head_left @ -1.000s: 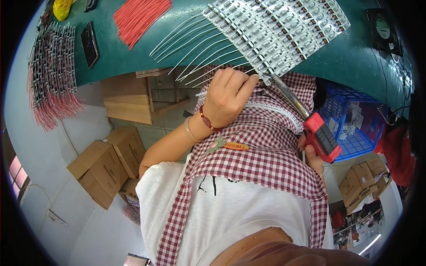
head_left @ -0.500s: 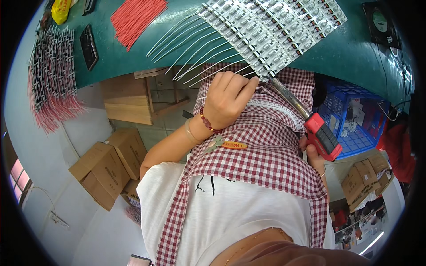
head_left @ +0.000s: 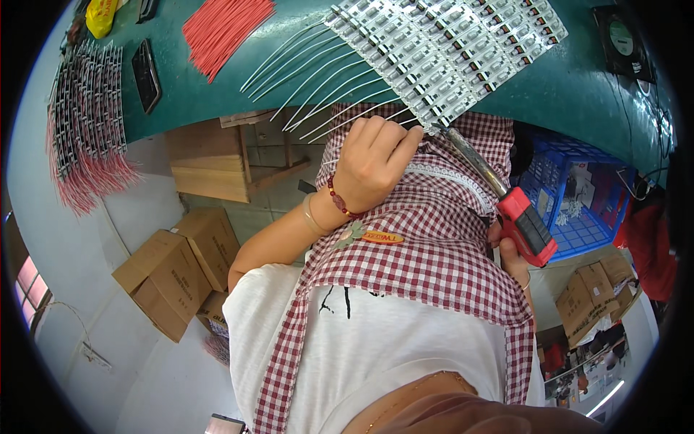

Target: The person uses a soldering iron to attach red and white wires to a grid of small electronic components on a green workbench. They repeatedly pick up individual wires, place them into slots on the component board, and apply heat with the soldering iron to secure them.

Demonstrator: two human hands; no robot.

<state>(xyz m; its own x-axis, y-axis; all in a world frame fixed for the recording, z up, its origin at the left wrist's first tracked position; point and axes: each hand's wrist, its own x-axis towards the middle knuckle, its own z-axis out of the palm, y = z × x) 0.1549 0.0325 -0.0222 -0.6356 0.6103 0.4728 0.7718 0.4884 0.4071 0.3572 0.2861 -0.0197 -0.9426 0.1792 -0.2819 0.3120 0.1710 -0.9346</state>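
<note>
A panel of small circuit boards (head_left: pixel 444 54) lies at the table's front edge, with several thin white wires (head_left: pixel 318 76) fanning out from its left side. My left hand (head_left: pixel 376 155) is closed in a pinch at the panel's nearest corner, apparently on a white wire; its fingertips are partly hidden. In my right hand (head_left: pixel 510 252) is a soldering iron (head_left: pixel 526 226) with a red and black handle. Its metal shaft slants up leftward, and the tip meets the panel corner close to my left fingertips.
On the green table (head_left: pixel 195 101) lie a bundle of red wires (head_left: pixel 224 32), a black phone (head_left: pixel 146 76) and a yellow object (head_left: pixel 100 16). Small boards with red wires (head_left: pixel 87 123) hang at the left. A blue crate (head_left: pixel 578 188) is below right; cardboard boxes (head_left: pixel 163 282) stand lower left.
Hardly anything differs. The whole view has shifted very slightly; both hands and the soldering iron keep their places at the panel corner.
</note>
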